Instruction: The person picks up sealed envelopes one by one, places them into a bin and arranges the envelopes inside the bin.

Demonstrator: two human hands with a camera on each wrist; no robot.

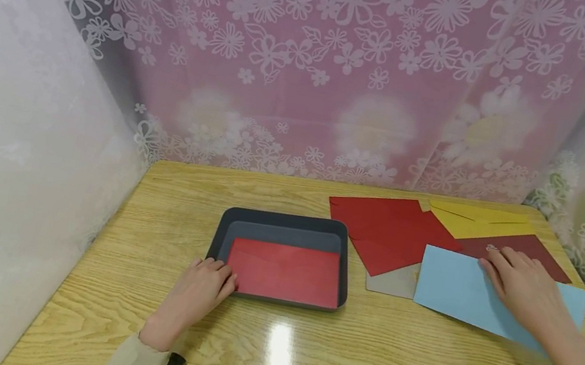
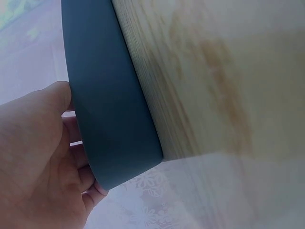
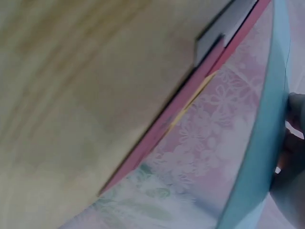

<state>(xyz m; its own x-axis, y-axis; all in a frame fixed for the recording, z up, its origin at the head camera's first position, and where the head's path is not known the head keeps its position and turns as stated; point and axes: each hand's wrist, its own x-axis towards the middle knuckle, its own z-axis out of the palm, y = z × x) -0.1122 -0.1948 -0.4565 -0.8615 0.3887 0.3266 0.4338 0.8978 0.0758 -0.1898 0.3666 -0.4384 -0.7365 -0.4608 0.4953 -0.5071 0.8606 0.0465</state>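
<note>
A dark grey rectangular tray (image 1: 283, 234) stands on the table with a red envelope (image 1: 282, 272) lying inside, toward its front right. My left hand (image 1: 197, 290) holds the tray's rim at the front left corner; in the left wrist view the thumb and fingers are at the edge of the tray's outer wall (image 2: 105, 95). On the right, my right hand (image 1: 528, 292) grips a light blue envelope (image 1: 448, 282) near its upper edge. In the right wrist view this blue envelope (image 3: 267, 129) is raised off the table, apart from the other envelopes.
Several envelopes lie overlapping at the table's back right: bright red ones (image 1: 390, 229), a yellow one (image 1: 482, 222), a dark red one (image 1: 533, 251) and a grey one (image 1: 392, 282). Flowered curtains (image 1: 301, 66) hang behind the wood-grain table (image 1: 354, 363) and at its sides.
</note>
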